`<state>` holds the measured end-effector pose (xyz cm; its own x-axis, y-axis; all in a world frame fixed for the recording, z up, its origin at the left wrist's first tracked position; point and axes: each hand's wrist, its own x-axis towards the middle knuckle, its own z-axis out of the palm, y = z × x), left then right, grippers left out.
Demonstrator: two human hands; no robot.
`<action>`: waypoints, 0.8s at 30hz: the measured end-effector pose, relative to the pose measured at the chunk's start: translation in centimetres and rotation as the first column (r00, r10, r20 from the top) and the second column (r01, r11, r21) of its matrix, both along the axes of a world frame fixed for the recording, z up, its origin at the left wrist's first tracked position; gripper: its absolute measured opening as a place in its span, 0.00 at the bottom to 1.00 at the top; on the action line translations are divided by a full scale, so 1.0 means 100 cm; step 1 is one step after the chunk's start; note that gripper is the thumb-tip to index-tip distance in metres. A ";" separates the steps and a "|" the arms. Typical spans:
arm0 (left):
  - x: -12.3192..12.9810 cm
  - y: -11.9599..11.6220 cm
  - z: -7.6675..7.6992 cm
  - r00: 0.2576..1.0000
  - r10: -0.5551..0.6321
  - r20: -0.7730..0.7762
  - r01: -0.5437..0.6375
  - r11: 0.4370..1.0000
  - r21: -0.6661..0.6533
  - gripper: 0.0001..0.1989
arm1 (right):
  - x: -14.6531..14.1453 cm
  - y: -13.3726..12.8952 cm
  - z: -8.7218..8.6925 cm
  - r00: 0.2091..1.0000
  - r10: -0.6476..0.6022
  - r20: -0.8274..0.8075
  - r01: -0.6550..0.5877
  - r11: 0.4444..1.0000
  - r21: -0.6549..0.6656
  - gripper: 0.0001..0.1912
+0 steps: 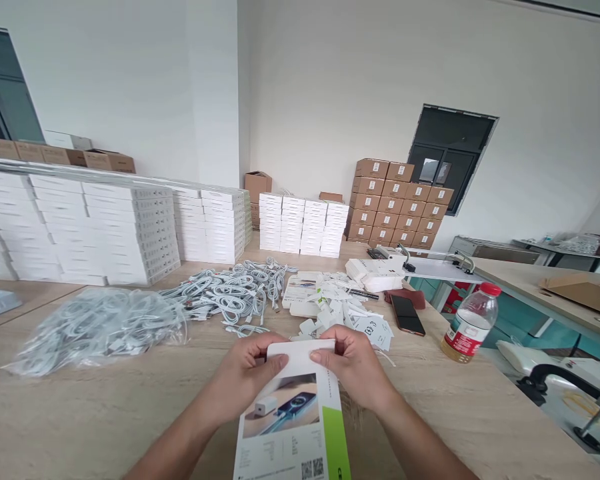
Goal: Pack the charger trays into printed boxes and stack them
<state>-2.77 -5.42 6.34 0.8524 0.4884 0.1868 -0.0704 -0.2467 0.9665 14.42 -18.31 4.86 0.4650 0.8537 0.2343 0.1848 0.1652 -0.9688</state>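
Between my two hands is a white and green charger box (294, 407), tilted, printed with a phone and charger picture and codes near its bottom. My left hand (247, 370) grips the box's upper left corner, thumb on the front face. On the upper right corner, my right hand (353, 363) pinches it the same way. The fingers behind the box are hidden. Just past my hands lies a pile of white cards and small papers (337, 307). Coiled white cables (235, 287) are heaped beyond my left hand.
A clear bag of cables (105, 327) lies at the left. Stacked white boxes (115, 233) line the table's back. On the right are a phone (407, 315) and a red-capped bottle (473, 323) near the table edge. Brown cartons (395, 203) stand behind.
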 end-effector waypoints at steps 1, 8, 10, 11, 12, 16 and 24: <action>0.000 0.000 0.001 1.000 0.002 -0.016 -0.002 1.000 0.011 0.12 | 0.000 0.000 0.001 1.000 0.015 -0.014 -0.015 1.000 0.006 0.16; 0.004 0.002 -0.007 0.998 0.050 -0.026 -0.050 0.999 0.017 0.12 | -0.002 -0.003 0.004 0.997 0.080 -0.015 -0.080 0.996 -0.037 0.18; 0.004 0.002 -0.009 0.997 0.065 -0.032 -0.064 0.998 0.027 0.13 | -0.002 -0.003 0.005 0.998 0.067 0.000 -0.067 0.997 -0.038 0.18; 0.005 0.002 -0.009 0.997 0.073 -0.034 -0.072 0.997 0.033 0.13 | -0.002 -0.003 0.005 0.998 0.062 0.006 -0.062 0.997 -0.037 0.18; 0.004 0.002 -0.010 0.996 0.079 -0.038 -0.077 0.996 0.036 0.13 | -0.002 -0.002 0.005 0.998 0.057 0.009 -0.057 0.998 -0.036 0.18; 0.004 0.002 -0.008 0.997 0.062 -0.039 -0.062 0.998 -0.002 0.14 | -0.001 -0.001 0.004 0.998 0.061 0.000 -0.061 0.998 -0.028 0.18; 0.005 0.008 -0.007 0.995 0.098 -0.026 -0.100 0.992 -0.083 0.15 | 0.006 0.003 -0.002 0.964 0.162 -0.212 -0.175 0.984 -0.043 0.22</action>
<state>-2.30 -4.58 5.68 0.8025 0.5836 0.1240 -0.0288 -0.1697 0.9851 14.97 -18.00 4.67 0.3459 0.9336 0.0933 -0.0456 0.1161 -0.9922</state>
